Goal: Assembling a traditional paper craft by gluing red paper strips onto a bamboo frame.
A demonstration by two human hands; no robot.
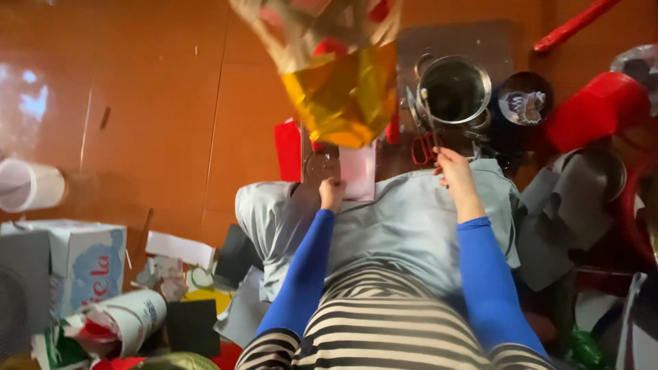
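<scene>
A head-worn camera looks down at a person in blue sleeves and a striped top, both arms stretched forward over a pale blue-grey cloth (411, 226) spread on an orange-brown floor (157, 123).

The left hand (332, 194) is curled closed, pinching the lower edge of a small pale card (358, 171) that lies at the cloth's far side, just beside a red sheet (287, 149). The right hand (454, 173) is closed around a thin dark stick-like tool — too slim and blurred to identify — near a red loop of wire or cord (421, 149) and a shiny metal pot (454, 90).

A crumpled gold foil bag (339, 85) hangs blurred in the foreground (close to the lens), hiding part of the card area.

Craft clutter rings the scene: a white box with blue print (89, 264), paper cups, scraps, and a red plastic piece (598, 109) on the right.

The step in hand appears to be steadying the card while the tool is brought to it; the next move would likely call for a firm left-hand hold and a careful approach with the right.
</scene>
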